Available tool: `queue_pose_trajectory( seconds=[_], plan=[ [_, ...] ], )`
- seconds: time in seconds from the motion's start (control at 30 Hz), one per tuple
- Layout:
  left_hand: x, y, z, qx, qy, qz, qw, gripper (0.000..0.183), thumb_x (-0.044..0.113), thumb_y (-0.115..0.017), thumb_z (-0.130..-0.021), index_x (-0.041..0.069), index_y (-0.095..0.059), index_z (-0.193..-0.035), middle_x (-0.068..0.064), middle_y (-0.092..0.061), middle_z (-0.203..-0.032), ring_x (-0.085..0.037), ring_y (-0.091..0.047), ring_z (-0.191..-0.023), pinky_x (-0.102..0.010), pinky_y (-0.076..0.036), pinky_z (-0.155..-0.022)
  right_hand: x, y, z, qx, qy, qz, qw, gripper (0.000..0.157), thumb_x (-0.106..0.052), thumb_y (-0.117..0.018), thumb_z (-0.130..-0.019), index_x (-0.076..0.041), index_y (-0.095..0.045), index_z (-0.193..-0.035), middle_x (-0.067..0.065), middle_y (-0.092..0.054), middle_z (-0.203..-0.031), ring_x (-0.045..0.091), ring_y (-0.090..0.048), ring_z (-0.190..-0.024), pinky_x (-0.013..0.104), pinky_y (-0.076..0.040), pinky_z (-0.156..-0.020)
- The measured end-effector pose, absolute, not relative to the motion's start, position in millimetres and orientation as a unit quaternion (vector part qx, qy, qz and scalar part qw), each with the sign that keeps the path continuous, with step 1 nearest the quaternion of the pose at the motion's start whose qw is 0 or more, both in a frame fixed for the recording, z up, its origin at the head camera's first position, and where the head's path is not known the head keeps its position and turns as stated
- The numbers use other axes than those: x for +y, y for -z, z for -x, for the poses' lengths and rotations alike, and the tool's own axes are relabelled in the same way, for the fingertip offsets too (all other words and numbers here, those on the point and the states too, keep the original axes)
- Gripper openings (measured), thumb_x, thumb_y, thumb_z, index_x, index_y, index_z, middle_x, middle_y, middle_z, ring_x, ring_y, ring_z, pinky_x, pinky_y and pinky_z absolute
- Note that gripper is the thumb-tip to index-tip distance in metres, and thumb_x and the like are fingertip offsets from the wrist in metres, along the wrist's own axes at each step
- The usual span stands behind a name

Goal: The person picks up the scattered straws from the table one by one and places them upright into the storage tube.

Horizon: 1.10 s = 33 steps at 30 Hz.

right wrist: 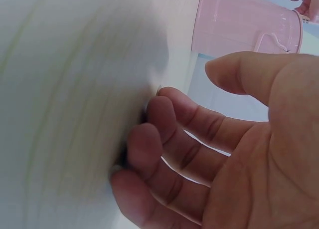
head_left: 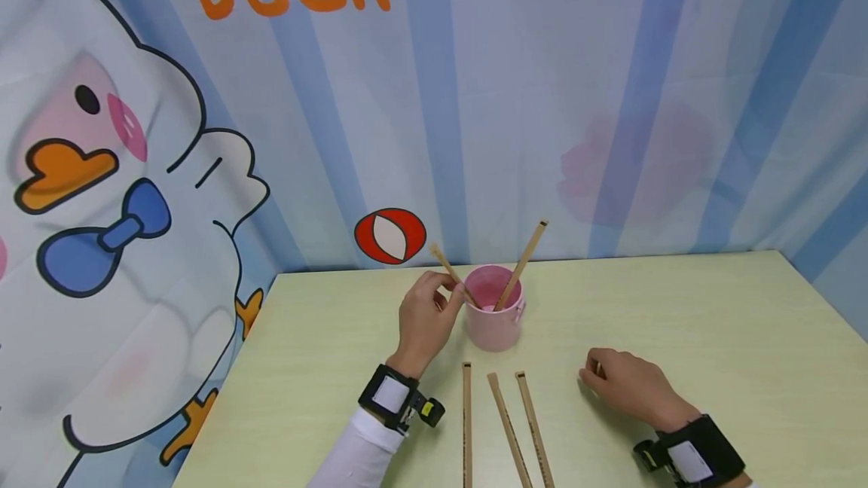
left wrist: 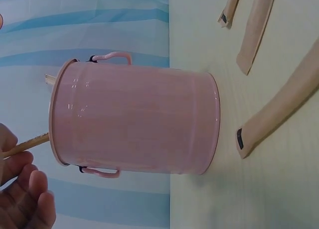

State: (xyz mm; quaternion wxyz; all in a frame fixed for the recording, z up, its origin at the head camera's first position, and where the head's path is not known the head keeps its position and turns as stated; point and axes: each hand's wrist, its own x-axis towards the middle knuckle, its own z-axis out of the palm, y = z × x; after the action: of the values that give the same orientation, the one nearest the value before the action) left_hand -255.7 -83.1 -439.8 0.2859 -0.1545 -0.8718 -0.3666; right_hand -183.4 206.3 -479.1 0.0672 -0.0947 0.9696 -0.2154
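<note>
My left hand [head_left: 423,318] pinches a slim pack of paper-wrapped chopsticks [head_left: 443,258] between thumb and fingers. Its lower end is inside a pink bucket [head_left: 493,331], and it leans left over the rim. A second pack [head_left: 524,262] stands in the bucket, tilted right. In the left wrist view the bucket [left wrist: 134,116] shows two small side handles, and the held pack [left wrist: 32,143] reaches its rim. My right hand [head_left: 631,386] rests on the table to the right, holding nothing. Its fingers [right wrist: 187,156] curl loosely, with fingertips at the tabletop in the right wrist view.
Three more wrapped packs lie on the table in front of the bucket: a left one [head_left: 467,428], a middle one [head_left: 510,431] and a right one [head_left: 536,431]. Behind the pale table [head_left: 678,307] hangs a blue striped curtain [head_left: 515,96] with a duck print.
</note>
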Motion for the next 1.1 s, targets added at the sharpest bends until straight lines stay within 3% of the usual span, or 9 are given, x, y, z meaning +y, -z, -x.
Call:
queue_pose_trajectory(
  seconds=[0.7, 0.93, 1.1],
  plan=[
    [-90, 448, 256, -0.878, 0.364, 0.16, 0.267, 0.024, 0.034, -0.056, -0.091, 0.015, -0.07, -0.089, 0.005, -0.061, -0.082, -0.006, -0.051, -0.064, -0.024, -0.044, -0.057, 206, 482, 184, 0.97, 0.215, 0.093, 0.063, 0.016, -0.027, -0.058, -0.088, -0.014, -0.055, -0.08, -0.002, -0.047, -0.061, 0.013, -0.043, -0.055, 0.031, -0.034, -0.052],
    [-96, 451, 254, -0.894, 0.361, 0.136, 0.228, 0.026, 0.036, -0.054, -0.092, 0.016, -0.071, -0.092, 0.006, -0.062, -0.082, -0.008, -0.051, -0.067, -0.025, -0.045, -0.06, 205, 482, 185, 0.97, 0.214, 0.093, 0.065, 0.015, -0.027, -0.059, -0.088, -0.014, -0.055, -0.08, -0.002, -0.048, -0.061, 0.013, -0.043, -0.055, 0.031, -0.035, -0.051],
    [-104, 453, 251, -0.914, 0.345, 0.131, 0.167, 0.023, 0.034, -0.056, -0.091, 0.015, -0.069, -0.094, 0.006, -0.06, -0.078, -0.009, -0.051, -0.066, -0.026, -0.044, -0.06, 205, 482, 184, 0.971, 0.212, 0.093, 0.066, 0.016, -0.028, -0.059, -0.088, -0.014, -0.056, -0.081, -0.002, -0.048, -0.061, 0.013, -0.044, -0.055, 0.031, -0.035, -0.051]
  ],
)
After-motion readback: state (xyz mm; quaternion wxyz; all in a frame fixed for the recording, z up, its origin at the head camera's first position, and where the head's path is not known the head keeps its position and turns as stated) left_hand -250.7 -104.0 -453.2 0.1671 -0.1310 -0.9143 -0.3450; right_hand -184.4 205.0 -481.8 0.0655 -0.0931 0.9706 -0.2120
